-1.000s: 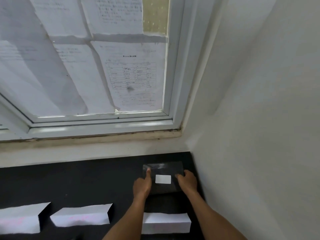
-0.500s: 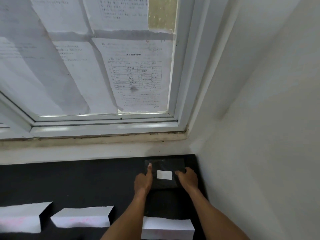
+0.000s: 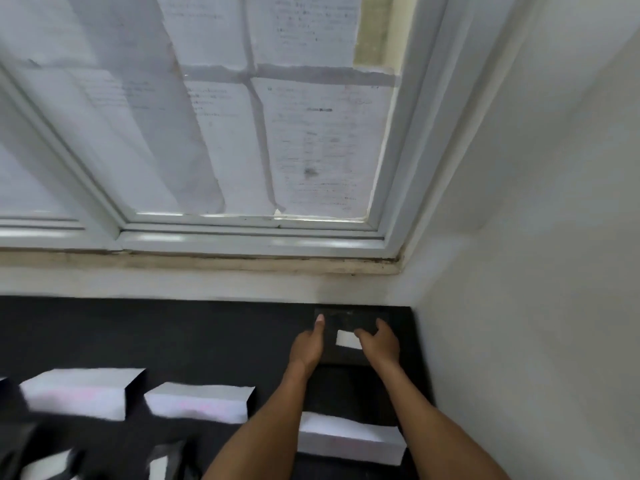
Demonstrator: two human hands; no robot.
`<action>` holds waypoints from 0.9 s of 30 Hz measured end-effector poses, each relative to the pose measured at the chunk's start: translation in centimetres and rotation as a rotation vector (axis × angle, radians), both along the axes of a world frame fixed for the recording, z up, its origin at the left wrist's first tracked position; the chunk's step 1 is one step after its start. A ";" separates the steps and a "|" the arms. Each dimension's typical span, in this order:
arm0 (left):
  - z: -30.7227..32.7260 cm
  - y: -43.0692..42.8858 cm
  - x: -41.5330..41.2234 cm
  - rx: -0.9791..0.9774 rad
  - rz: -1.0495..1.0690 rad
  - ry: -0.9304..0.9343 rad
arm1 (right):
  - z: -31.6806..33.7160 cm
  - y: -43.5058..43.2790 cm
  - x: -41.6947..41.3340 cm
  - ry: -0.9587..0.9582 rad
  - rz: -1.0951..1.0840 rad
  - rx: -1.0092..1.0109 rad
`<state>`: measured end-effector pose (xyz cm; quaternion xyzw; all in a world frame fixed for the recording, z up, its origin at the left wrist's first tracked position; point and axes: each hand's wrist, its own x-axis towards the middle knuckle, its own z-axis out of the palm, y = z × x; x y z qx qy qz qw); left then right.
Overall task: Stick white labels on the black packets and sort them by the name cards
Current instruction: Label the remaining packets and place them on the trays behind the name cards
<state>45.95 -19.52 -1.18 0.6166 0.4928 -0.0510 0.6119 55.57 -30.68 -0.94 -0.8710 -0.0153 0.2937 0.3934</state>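
Observation:
A black packet (image 3: pixel 343 320) lies flat on the black table (image 3: pixel 173 334), in the far right corner against the wall. A white label (image 3: pixel 346 338) is stuck on its middle. My left hand (image 3: pixel 308 344) rests at the packet's left edge, its index finger stretched forward and pressing on the packet. On the right part of the packet lies my right hand (image 3: pixel 379 342), fingers reaching left over the label's right end. Three folded white name cards (image 3: pixel 78 393) (image 3: pixel 199 401) (image 3: pixel 346 441) stand in a row nearer to me; the right one is directly in front of the packet.
A white wall (image 3: pixel 519 306) closes off the table's right side. A window sill (image 3: pixel 207 261) and a window covered with printed sheets run along the back. At the bottom left are blurred dark packets with white labels (image 3: pixel 52 465).
Both hands stay on the packet in the corner. My right fingers have slid left onto the label's end. The view has swung left, and more of the table's lower left shows.

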 end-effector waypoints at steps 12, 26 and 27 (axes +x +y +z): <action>6.4 10.4 -17.5 0.097 0.115 -0.094 | 4.0 10.8 -15.5 -0.138 0.269 0.076; -3.4 20.3 -46.1 0.012 0.217 0.073 | -1.2 17.7 -45.1 -0.009 0.535 -0.044; -6.1 21.0 -47.1 -0.002 0.220 0.065 | -1.9 18.0 -46.7 -0.034 0.581 -0.077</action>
